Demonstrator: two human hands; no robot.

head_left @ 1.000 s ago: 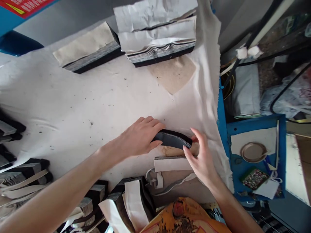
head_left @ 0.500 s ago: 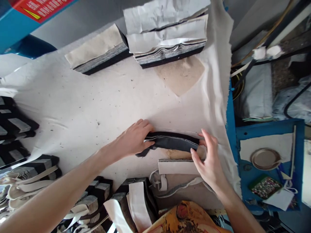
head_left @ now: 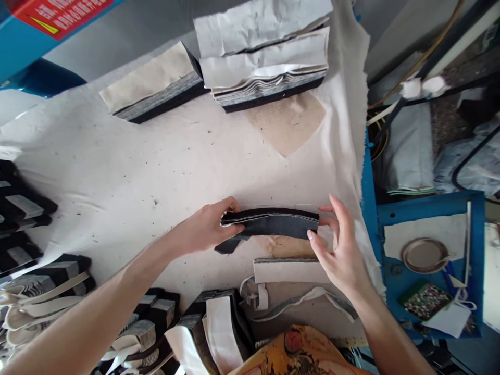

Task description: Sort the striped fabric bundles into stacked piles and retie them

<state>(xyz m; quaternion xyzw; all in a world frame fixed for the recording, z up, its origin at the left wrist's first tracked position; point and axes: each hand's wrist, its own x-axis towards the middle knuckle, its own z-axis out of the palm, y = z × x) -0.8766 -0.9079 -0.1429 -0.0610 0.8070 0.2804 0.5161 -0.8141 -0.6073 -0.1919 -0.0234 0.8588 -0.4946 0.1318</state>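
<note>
A short stack of black fabric strips [head_left: 279, 224], edged with thin pale lines, is held slightly raised over the cloth-covered table. My left hand [head_left: 219, 224] is closed on its left end, thumb in front and fingers behind. At the right end, my right hand [head_left: 339, 245] has its thumb on the lower corner and a fingertip behind the edge; its upper fingers are spread apart. A small dark fabric piece [head_left: 227, 246] shows just below the left end. Under the strips lies a brown patch [head_left: 287, 246], and nearer me a pale strip stack [head_left: 291, 271].
Pale-topped strip stacks [head_left: 263, 73] and another stack [head_left: 156, 78] stand at the table's back. Bundled black and grey strips [head_left: 27, 205] line the left and front. A narrow fabric scrap [head_left: 297, 302] lies near me. A blue tray [head_left: 385, 224] at right holds a round dish [head_left: 425, 255].
The black strips have shifted slightly left and look straighter. My left hand has moved left with their end, showing more of it. My right hand's upper fingers have spread.
</note>
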